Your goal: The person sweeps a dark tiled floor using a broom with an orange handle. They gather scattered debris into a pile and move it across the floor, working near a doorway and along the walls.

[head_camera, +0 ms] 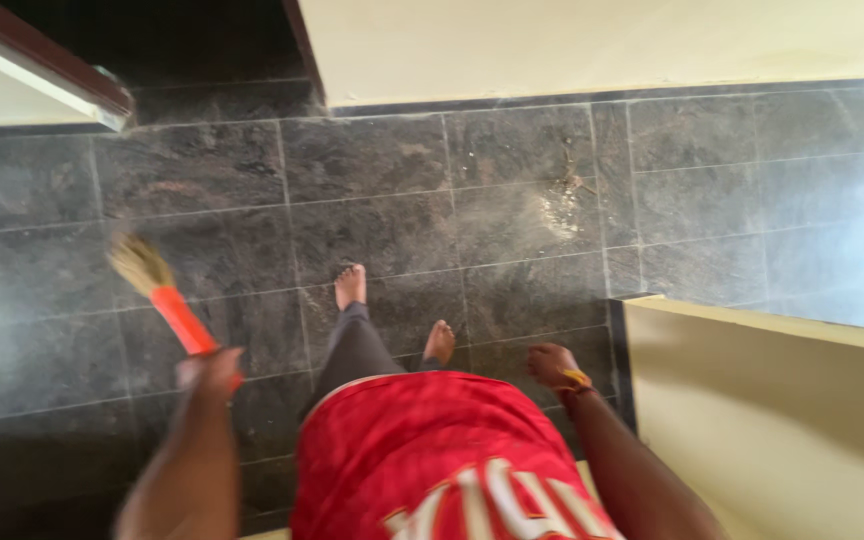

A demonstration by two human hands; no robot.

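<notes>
My left hand point(210, 368) is closed around the orange handle of a short hand broom point(167, 300), whose straw-coloured bristles point up and to the left over the dark tiled floor. The broom and hand are motion-blurred. My right hand point(553, 364) hangs loosely curled by my side with a band at the wrist, holding nothing. My bare feet point(350, 286) stand on the tiles, below a red shirt and grey trousers.
A small pile of dust and debris point(562, 205) lies on the dark marble tiles near the cream wall point(602, 40). A cream low wall or ledge point(772, 400) stands at the right. A dark doorway and frame point(62, 75) sit at upper left.
</notes>
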